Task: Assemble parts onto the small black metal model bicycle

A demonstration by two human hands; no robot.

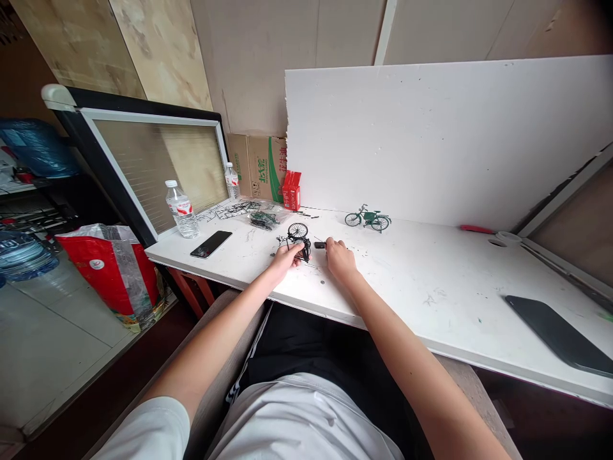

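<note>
A black model bicycle (pixel 297 231) is in my left hand (pixel 286 259), with the thumb laid across its frame. One spoked wheel points away from me, and fingers partly cover the rest. My right hand (pixel 339 257) is just to the right, its fingers curled together by the table top. From its fingertips a small black piece (pixel 320 245) sticks out toward the bicycle; its kind is too small to tell. Farther back, a finished-looking green model bicycle (pixel 368 219) stands upright. A tiny round grey part (pixel 322 282) lies in front of my hands.
On the white table (pixel 407 275), a phone (pixel 211 244) and a water bottle (pixel 182 211) stand left. Behind are black part frames (pixel 234 209), a plastic bag with dark parts (pixel 265 218), a red box (pixel 292 190) and a carton (pixel 261 167). A dark flat slab (pixel 558 332) lies right.
</note>
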